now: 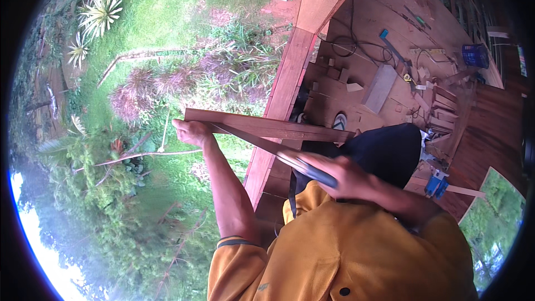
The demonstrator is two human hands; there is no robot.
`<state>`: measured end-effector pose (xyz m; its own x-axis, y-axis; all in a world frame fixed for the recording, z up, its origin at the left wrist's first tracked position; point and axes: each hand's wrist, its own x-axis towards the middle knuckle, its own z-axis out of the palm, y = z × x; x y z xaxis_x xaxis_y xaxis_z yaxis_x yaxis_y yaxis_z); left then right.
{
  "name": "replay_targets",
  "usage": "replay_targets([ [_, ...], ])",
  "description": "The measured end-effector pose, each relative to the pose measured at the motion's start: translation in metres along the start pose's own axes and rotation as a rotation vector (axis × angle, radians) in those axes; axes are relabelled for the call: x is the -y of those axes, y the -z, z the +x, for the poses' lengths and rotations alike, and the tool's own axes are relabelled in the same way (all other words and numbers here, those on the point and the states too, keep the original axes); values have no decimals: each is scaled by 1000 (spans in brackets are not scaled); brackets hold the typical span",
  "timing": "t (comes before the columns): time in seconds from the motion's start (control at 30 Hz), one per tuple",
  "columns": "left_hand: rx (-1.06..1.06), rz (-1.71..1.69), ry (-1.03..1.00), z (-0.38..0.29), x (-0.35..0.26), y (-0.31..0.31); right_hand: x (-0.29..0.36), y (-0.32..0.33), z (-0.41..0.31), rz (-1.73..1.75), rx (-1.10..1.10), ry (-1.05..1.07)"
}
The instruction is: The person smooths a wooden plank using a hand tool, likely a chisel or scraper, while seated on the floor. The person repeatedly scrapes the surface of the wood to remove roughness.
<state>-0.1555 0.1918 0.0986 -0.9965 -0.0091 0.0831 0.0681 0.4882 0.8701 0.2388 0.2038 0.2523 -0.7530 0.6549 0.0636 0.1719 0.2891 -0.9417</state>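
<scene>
A long reddish-brown wooden board (267, 127) lies across the wooden railing (276, 96). Near its far left end, my left hand (193, 133) grips the board from the near side. My right hand (347, 175) is closed around the dark handle of a handsaw (267, 145). The saw's blade slants up and left to the board's near edge, close to my left hand; whether its teeth are in the wood cannot be told. My right hand and the handle are slightly blurred.
Right of the railing, the wooden floor holds a grey board (379, 88), wood offcuts (354, 87), a cable (345, 46), a tape measure (407, 77), a blue basket (475, 56) and a blue power tool (436, 183). A sandal (340, 120) is near my legs. Beyond the railing lies a garden.
</scene>
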Motion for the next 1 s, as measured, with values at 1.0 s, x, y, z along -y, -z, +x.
replay_targets([
  [1.0, -30, 20, -38, 1, 12, 1, -15, -2, -33, -139, 113, -6],
])
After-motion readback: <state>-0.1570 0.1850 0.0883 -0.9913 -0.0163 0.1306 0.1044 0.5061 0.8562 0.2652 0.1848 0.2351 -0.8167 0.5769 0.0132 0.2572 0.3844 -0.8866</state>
